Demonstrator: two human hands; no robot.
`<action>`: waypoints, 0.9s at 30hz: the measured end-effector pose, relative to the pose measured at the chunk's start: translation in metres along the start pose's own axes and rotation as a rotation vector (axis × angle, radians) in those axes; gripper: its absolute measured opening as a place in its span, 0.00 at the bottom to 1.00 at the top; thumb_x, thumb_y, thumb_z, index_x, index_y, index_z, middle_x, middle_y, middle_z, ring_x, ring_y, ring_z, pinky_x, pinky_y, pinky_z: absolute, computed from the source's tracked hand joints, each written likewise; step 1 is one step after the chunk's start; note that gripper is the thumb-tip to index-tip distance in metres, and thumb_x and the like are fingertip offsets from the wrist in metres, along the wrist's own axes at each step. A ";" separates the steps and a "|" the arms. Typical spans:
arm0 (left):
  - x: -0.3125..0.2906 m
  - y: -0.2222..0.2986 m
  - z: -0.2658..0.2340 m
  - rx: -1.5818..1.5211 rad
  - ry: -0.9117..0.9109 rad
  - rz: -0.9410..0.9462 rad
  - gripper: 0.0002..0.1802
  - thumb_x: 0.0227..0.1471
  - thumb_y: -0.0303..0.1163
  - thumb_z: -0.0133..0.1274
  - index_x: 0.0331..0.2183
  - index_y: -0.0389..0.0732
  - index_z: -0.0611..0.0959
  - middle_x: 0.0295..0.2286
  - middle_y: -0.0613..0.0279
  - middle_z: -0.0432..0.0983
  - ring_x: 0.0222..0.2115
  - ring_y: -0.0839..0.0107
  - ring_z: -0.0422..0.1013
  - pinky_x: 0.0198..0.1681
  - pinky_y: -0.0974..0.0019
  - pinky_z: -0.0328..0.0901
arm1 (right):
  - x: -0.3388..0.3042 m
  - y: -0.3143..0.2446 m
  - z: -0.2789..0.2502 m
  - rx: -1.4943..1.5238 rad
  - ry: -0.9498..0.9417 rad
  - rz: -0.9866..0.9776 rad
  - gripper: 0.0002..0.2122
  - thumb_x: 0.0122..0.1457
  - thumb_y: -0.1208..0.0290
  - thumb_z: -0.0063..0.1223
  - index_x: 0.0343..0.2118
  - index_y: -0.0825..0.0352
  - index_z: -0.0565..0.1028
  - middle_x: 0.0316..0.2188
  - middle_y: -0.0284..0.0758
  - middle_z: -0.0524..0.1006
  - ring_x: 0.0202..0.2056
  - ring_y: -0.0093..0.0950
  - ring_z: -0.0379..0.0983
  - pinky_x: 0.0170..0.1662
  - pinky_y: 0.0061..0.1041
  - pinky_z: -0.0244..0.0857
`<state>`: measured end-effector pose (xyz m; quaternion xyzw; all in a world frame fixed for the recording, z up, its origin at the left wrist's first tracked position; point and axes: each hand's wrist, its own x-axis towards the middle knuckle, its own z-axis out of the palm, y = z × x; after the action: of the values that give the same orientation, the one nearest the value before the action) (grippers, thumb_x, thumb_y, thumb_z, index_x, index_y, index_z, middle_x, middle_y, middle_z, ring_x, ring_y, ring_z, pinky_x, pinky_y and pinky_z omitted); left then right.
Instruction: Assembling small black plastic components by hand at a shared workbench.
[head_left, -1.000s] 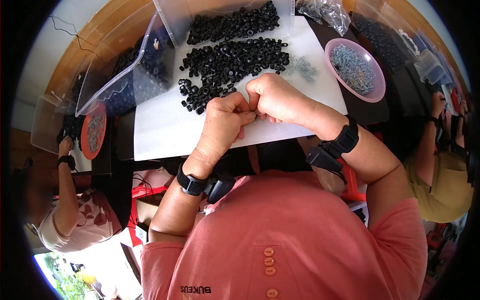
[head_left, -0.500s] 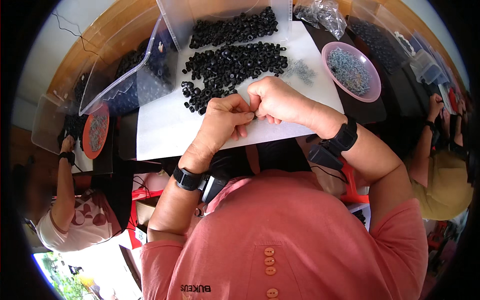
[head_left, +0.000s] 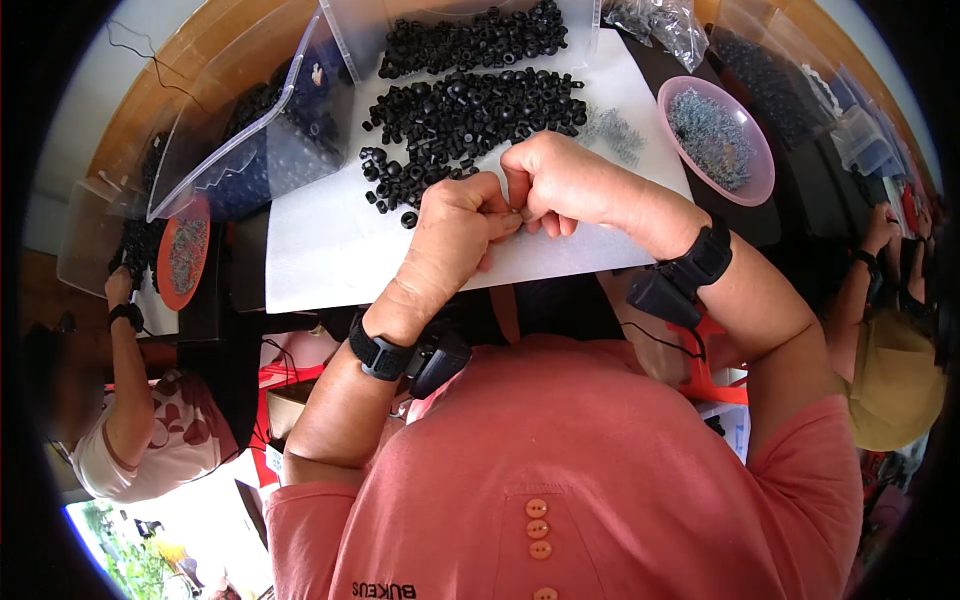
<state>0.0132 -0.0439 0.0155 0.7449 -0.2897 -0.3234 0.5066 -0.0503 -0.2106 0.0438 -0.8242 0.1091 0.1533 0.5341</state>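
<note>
My left hand [head_left: 462,222] and my right hand [head_left: 560,188] meet over the near part of a white sheet [head_left: 330,262], fingertips touching. Both are closed in a pinch. Whatever lies between the fingers is too small and covered to make out. Just beyond my hands spreads a heap of small black plastic parts [head_left: 470,112], some ring-shaped and some domed. A few stray black parts lie close to my left hand. Past my right hand is a small scatter of thin silvery-grey pieces [head_left: 615,134], perhaps springs or screws.
A clear bin lying on its side [head_left: 338,40] spills black parts at the back. At right stands a pink bowl [head_left: 763,178] of silvery pieces, near plastic bags [head_left: 675,35]. Another clear bin [head_left: 215,175] is at left, beside an orange dish [head_left: 203,225]. People work on both sides.
The view has shifted slightly. My hands stay together, with the right fingers curled a little differently around the pinch. Neither hand has visibly let go of anything.
</note>
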 end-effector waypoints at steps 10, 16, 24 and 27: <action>0.005 0.007 -0.002 0.116 -0.011 0.034 0.06 0.49 0.23 0.59 0.23 0.35 0.79 0.15 0.66 0.70 0.11 0.78 0.64 0.12 0.71 0.58 | 0.003 -0.009 0.000 -0.081 0.022 -0.002 0.05 0.44 0.87 0.49 0.24 0.71 0.73 0.18 0.36 0.75 0.14 0.22 0.71 0.14 0.21 0.64; 0.004 0.003 -0.001 0.138 -0.011 0.056 0.07 0.49 0.24 0.60 0.23 0.35 0.79 0.14 0.66 0.70 0.11 0.78 0.64 0.12 0.70 0.58 | 0.001 -0.003 0.003 -0.058 0.025 -0.022 0.06 0.44 0.88 0.48 0.24 0.70 0.73 0.18 0.36 0.75 0.14 0.21 0.71 0.14 0.21 0.63; 0.009 -0.009 0.000 0.302 0.063 0.284 0.09 0.48 0.28 0.62 0.24 0.37 0.79 0.14 0.64 0.71 0.12 0.75 0.67 0.14 0.69 0.61 | -0.001 -0.009 0.008 -0.097 0.086 -0.031 0.06 0.48 0.85 0.43 0.25 0.71 0.73 0.18 0.36 0.75 0.14 0.22 0.70 0.14 0.22 0.62; 0.004 0.001 -0.001 0.206 0.026 0.067 0.09 0.49 0.28 0.62 0.24 0.37 0.78 0.15 0.65 0.71 0.12 0.77 0.66 0.14 0.70 0.60 | 0.000 -0.004 0.008 -0.080 0.110 0.008 0.06 0.48 0.85 0.45 0.29 0.71 0.73 0.19 0.36 0.75 0.15 0.22 0.70 0.14 0.21 0.62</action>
<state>0.0168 -0.0467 0.0157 0.7869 -0.3397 -0.2652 0.4417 -0.0502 -0.2018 0.0441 -0.8515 0.1354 0.1143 0.4934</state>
